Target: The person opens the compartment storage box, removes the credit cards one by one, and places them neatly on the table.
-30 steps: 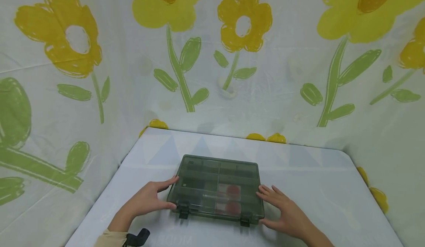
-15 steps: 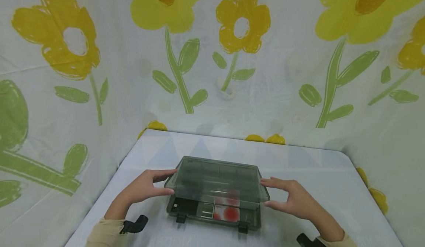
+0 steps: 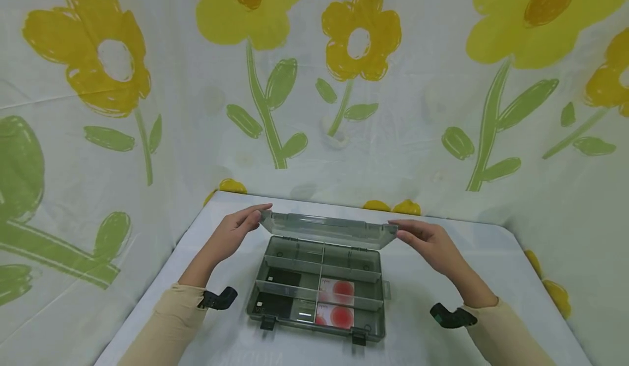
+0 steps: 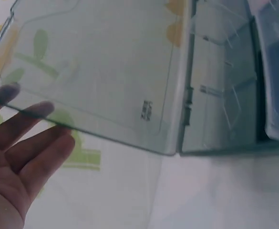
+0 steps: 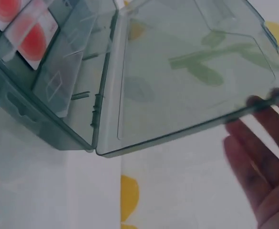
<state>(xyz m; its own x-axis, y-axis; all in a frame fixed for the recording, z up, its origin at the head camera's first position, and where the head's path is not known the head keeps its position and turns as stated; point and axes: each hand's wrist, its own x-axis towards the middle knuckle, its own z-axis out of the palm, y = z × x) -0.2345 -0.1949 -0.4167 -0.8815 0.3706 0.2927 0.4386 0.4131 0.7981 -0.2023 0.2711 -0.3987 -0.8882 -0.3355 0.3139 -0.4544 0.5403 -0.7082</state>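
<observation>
A translucent grey-green plastic organizer box (image 3: 316, 329) stands on the table with its lid (image 3: 326, 228) raised on the hinges at the far side. My left hand (image 3: 231, 235) holds the lid's left corner, its fingertips along the edge in the left wrist view. At the opposite corner my right hand (image 3: 432, 246) holds the lid between thumb and fingers. Inside, two white cards with red circles, the near one (image 3: 335, 316) and the far one (image 3: 336, 290), lie in right compartments. Dark flat pieces (image 3: 275, 305) lie in the left compartments.
Two black latches, the left one (image 3: 267, 323) and the right one (image 3: 359, 337), hang at the box's front edge. The white table (image 3: 442, 273) is enclosed by flower-printed cloth (image 3: 417, 125) at the back and sides. Each wrist wears a dark strap device.
The lid has swung up and back from lying closed over the box. Both hands rose and moved away with its corners, and the compartments with their cards are now uncovered.
</observation>
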